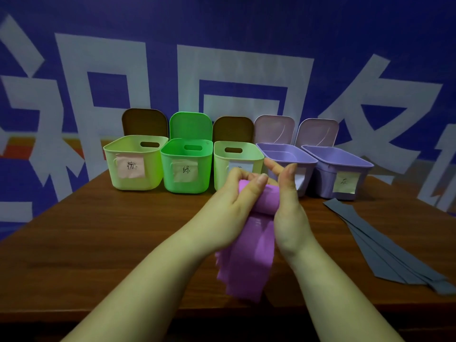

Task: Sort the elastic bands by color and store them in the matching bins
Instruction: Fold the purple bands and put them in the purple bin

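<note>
rolling the pink bands [249, 262] into a tight bundle, mid-air above the worktop [98, 243], just in front of the row of bins. left hand [229, 201] curled round the rolled top end, thumb and fingers pinching it; right hand [287, 206] pressed against the roll's other side, fingers mostly straight, steadying. best done by keeping edges aligned and tension even, turning the roll away while feeding the loose tail up, so no layer slips sideways. long axis of the bands running near to far, tail hanging toward the body, rolled end toward the bins; roll's own axis lying left to right. probably bound for the pale bin with the pink label [134, 164], far left. grey bands [385, 245] lying flat on the right, near the purple bin [343, 171], not yet sorted.
</note>
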A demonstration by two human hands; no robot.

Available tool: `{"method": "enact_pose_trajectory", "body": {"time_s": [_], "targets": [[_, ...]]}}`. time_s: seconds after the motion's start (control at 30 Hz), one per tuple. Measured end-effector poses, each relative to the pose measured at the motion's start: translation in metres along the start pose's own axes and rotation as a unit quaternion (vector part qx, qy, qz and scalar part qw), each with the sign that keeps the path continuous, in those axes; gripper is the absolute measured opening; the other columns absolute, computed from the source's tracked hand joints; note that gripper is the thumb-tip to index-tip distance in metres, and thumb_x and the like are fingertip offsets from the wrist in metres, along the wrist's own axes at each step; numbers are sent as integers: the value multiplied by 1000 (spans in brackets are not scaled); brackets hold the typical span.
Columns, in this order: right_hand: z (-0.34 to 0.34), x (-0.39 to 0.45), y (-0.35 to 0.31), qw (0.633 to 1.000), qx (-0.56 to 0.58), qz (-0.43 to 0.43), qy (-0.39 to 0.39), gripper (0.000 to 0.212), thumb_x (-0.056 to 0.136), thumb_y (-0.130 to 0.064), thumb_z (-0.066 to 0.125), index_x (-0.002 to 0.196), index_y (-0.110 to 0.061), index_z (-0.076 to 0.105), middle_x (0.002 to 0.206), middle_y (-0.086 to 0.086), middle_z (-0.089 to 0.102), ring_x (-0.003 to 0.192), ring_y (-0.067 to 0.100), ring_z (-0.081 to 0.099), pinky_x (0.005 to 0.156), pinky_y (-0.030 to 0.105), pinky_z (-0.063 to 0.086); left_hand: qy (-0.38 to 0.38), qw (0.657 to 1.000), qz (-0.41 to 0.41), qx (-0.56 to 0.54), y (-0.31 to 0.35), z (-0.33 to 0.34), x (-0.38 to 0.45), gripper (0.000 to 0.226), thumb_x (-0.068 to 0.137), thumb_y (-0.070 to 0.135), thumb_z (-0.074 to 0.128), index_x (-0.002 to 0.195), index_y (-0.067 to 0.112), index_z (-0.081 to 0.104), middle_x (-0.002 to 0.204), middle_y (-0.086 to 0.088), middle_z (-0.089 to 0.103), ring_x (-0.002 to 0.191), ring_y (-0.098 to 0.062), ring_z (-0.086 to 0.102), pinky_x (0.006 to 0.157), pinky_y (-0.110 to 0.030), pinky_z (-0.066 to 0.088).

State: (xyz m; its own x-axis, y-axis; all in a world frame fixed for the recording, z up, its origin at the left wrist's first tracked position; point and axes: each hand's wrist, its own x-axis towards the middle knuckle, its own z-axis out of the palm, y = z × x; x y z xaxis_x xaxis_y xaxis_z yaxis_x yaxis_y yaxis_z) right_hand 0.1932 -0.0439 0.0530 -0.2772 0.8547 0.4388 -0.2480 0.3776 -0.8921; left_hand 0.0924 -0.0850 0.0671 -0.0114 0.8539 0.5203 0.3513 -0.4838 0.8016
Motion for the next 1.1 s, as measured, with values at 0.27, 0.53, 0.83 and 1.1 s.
{"method": "enact_pose_trajectory", "body": {"time_s": [0.27,0.53,0.83,1.1], "targets": [[-3,5,-4,982,-183,31,-21,107,54,-97,17,116,-23,63,115,-5,65,112,10,57,106,35,40,16,996,6,-89,-10,2,-2,27,81,45,44,94,22,41,72,16,48,57,9,45,59,-10,37],[-8,3,4,982,-183,-39,5,48,88,-66,25,93,-28,54,88,-17,61,88,-8,55,84,19,39,17,995,-88,-34,-24,6,18,25,89,52,43,85,27,42,77,11,52,62,4,51,57,-14,39],[-7,4,18,974,-150,-162,44,45,86,-55,30,112,-23,48,112,-3,59,106,9,57,94,30,45,-13,990,-43,-135,-25,5,5,55,81,64,41,97,13,49,92,2,63,89,-8,57,90,-32,44],[-14,7,24,986,-122,-116,-6,44,82,-61,40,107,-28,56,108,-5,65,107,15,60,97,43,46,11,948,-47,-315,-31,10,6,22,75,28,54,95,18,49,79,5,64,74,-6,59,68,-19,50]]}}
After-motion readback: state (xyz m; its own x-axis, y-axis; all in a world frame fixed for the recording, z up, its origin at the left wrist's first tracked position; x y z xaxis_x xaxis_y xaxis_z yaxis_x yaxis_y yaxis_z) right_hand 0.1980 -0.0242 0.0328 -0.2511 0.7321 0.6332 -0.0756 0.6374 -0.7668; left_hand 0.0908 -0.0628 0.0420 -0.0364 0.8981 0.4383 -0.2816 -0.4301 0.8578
